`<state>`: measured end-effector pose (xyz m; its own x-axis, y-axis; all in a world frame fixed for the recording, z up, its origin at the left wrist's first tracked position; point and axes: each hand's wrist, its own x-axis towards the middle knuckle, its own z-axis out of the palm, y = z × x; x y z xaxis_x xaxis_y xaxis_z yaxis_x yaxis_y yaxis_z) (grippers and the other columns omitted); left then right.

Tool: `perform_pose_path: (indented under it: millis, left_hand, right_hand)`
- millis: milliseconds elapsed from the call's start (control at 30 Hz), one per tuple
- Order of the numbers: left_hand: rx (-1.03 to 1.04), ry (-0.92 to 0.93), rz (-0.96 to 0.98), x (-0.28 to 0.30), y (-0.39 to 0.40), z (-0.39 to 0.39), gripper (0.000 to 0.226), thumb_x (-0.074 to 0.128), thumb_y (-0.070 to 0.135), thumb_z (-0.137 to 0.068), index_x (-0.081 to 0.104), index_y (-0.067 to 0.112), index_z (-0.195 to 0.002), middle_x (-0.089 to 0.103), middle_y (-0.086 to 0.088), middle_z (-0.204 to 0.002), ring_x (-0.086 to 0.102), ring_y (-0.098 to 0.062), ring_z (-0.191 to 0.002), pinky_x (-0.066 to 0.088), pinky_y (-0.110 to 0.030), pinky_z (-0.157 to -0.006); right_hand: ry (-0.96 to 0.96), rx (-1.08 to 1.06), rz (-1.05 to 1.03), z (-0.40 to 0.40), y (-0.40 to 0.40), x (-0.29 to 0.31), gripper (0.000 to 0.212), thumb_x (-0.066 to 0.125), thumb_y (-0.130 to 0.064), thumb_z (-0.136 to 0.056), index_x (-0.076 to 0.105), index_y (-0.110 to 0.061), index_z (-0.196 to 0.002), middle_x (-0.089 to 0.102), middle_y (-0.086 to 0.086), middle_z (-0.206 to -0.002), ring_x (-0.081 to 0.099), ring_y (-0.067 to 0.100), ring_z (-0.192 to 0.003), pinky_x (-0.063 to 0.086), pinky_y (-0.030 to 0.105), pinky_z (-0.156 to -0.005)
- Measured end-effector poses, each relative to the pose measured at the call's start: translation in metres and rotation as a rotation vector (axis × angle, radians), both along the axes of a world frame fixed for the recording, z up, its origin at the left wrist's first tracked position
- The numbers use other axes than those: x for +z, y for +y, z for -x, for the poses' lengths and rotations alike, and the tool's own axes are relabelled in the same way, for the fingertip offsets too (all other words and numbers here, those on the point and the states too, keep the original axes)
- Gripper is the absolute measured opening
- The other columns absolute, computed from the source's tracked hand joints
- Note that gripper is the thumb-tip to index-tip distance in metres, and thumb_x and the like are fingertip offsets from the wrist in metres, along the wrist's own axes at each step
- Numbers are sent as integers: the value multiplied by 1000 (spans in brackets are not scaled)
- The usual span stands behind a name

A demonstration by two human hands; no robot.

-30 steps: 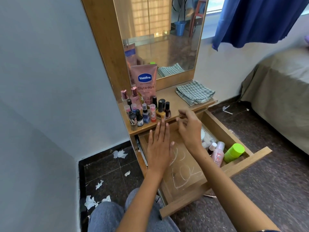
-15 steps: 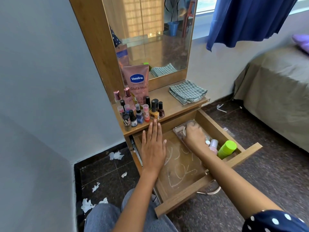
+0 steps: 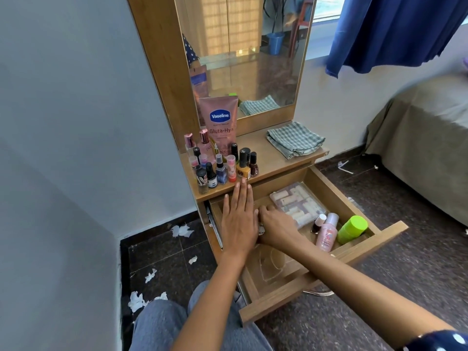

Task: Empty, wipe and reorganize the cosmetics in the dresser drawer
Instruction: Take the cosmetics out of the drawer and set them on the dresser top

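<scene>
Inside the drawer [image 3: 314, 290], nearest its front board, bare pale wood floor streaked with whitish smears, needing the wipe. Farther in, left hand [image 3: 239, 224] laid flat, fingers straight and together, tips touching the bench [image 3: 276, 160] edge. Beside it, right hand [image 3: 277, 225] with fingers curled down onto something small and dark on the drawer floor; cannot tell whether pinched or merely touched. Best lifted cleanly, not dragged through the smears. Right of that hand, still in the drawer: a clear soft pouch [image 3: 296, 202] of pale cylinders, a small dark bottle [image 3: 317, 222], a glossy pink bottle [image 3: 328, 231], a smooth lime-green capped cylinder [image 3: 352, 229]. Beyond the drawer, on the bench: clustered glass nail-polish bottles [image 3: 222, 168], a matte pink Vaseline tube [image 3: 221, 122], a folded checked cloth [image 3: 295, 139], probably for wiping.
</scene>
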<state>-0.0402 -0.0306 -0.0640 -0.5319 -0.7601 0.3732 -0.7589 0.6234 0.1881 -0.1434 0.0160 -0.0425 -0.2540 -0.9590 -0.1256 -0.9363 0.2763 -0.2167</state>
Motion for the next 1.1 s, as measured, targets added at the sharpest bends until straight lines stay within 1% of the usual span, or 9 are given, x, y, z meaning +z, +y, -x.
perform_pose_path:
  millis: [100,233,400,533,667,767,867,967,1100]
  left_hand:
    - [-6,5,-21,1,1,0,59,26,30,-98,12,8,-151,-1,-6,-160,-7,-17,-147,8,-42,-119]
    - [-24,25,-37,2,1,0,64,42,20,-95,13,8,-151,0,-6,-160,-5,-18,-147,8,-43,-119]
    - [-36,58,-28,4,2,-2,78,54,-1,-83,16,9,-151,8,-7,-159,2,-19,-147,6,-41,-119]
    - [-36,92,-28,3,0,-5,77,55,-3,-85,18,9,-151,10,-5,-159,3,-17,-147,1,-39,-119]
    - [-38,106,-11,1,-1,-5,76,55,-4,-85,20,9,-150,11,-5,-159,4,-17,-147,0,-38,-119]
    - [-39,106,0,2,-1,-5,75,55,-4,-84,21,9,-150,14,-6,-158,7,-19,-147,4,-40,-119]
    - [-39,94,14,2,0,-5,74,54,-3,-83,24,7,-149,16,-8,-158,12,-21,-146,8,-42,-117]
    - [-36,94,19,3,-1,-5,74,55,-4,-82,24,7,-149,16,-8,-158,11,-21,-146,8,-43,-117]
    - [-29,88,19,4,0,-4,76,58,-5,-81,26,7,-148,17,-8,-157,12,-21,-146,6,-41,-118]
  right_hand:
    - [37,59,-59,0,1,-1,61,78,-45,-73,53,-14,-119,57,7,-113,62,26,-97,54,38,-76]
    - [-6,67,-87,13,0,5,48,76,-46,-75,61,-18,-112,61,4,-112,60,22,-101,51,35,-77]
    - [-81,-140,69,57,3,28,35,73,-36,-80,63,-17,-108,61,5,-113,57,23,-106,46,32,-79]
    - [-58,-276,2,85,-3,29,52,73,-42,-77,56,-16,-118,56,11,-117,56,28,-107,48,37,-84]
    - [-66,-309,-114,85,-8,22,61,76,-33,-76,47,-14,-127,58,11,-121,58,29,-109,52,40,-88]
    - [-50,-333,-221,79,-14,15,70,79,-35,-74,45,-10,-131,58,12,-123,58,29,-113,52,39,-90]
    - [-45,-422,-308,73,-25,11,94,82,-41,-70,32,-8,-143,44,22,-140,47,39,-126,46,45,-101]
    - [-49,-484,-336,71,-31,9,106,82,-38,-71,18,-9,-149,28,29,-149,36,44,-134,38,50,-107]
    - [22,-529,-330,74,-33,7,107,84,-45,-64,24,-10,-145,43,23,-138,43,37,-126,42,43,-102]
